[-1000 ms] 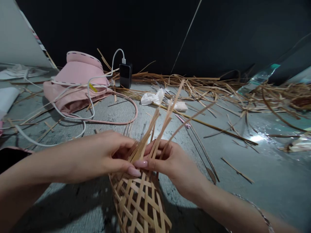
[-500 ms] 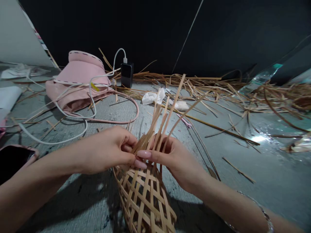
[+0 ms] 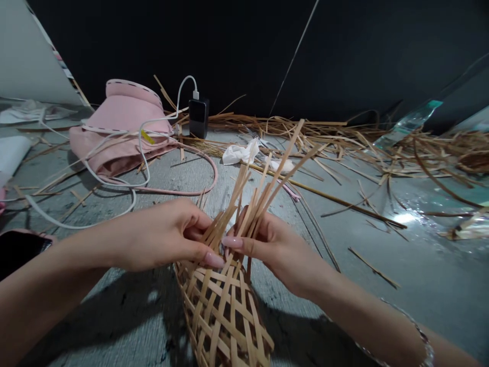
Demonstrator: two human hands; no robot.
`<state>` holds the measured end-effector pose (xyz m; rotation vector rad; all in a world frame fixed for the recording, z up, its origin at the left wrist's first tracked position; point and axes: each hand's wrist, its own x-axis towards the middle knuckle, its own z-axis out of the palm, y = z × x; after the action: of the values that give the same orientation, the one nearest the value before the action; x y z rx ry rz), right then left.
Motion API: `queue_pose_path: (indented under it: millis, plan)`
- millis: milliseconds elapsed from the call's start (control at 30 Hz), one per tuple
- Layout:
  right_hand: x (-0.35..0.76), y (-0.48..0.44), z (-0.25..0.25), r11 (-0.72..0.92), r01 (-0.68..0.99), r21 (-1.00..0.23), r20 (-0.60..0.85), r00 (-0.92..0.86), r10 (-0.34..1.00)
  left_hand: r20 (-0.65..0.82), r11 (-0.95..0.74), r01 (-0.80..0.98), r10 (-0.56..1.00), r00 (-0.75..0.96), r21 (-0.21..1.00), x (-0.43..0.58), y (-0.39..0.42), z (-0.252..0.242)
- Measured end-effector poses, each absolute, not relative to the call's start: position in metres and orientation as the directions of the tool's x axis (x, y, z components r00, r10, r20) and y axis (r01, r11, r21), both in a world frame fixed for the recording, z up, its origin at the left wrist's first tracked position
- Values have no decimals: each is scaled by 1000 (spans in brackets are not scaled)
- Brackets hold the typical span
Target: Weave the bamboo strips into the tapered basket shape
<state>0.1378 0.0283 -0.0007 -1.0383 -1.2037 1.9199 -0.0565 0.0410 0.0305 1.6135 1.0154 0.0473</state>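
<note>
- Woven bamboo basket [image 3: 223, 316] at bottom centre of the head view, open lattice of crossed strips, far end cut off by the frame edge; contact with the floor not clear
- Loose bamboo strips [image 3: 260, 196] fanning up from the basket's top, unwoven, ends pointing toward the dark back wall
- Left hand [image 3: 162, 237] pinched on the near side of the strips, thumb and fingers closed around them, long pink nail against the bundle
- Right hand [image 3: 273, 250] curled around the opposite side of the same strips, fingers partly hidden behind them
- Hands close together, with only the strips between them
- Metal chain bracelet [image 3: 414, 329] around the right forearm
- Black phone in a pink case [image 3: 21, 244] at far left, just beside the left forearm
- Pink fabric piece with stitched edging [image 3: 122, 112] ahead and left, white charging cable [image 3: 139, 153] lying across it
- Black power bank [image 3: 198, 118] just behind it, cable plugged in
- Crumpled white tissue [image 3: 239, 153] on the grey concrete floor [image 3: 401, 306]
- Dry brown strip scraps [image 3: 305, 130] heaped along the wall, plastic bottle [image 3: 408, 125] on them at right
</note>
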Motion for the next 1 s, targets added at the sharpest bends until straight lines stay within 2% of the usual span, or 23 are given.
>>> queue_pose_path:
  millis: [333,533,733,1000]
  plan:
    - [135,29,-4,-417,-117,-901,-324,-459,827,-416,96,465,631,655,880,-51,37,27]
    - [134,29,-8,-364,-64,-929,-312,-392,866,-487,87,604,687,540,792,-50,39,29]
    - [137,33,-8,-327,-102,-939,-240,-483,842,-466,31,618,686,559,786,-52,40,26]
    - [138,27,-11,-347,-178,-921,-238,-450,861,-456,13,598,660,598,802,-54,41,27]
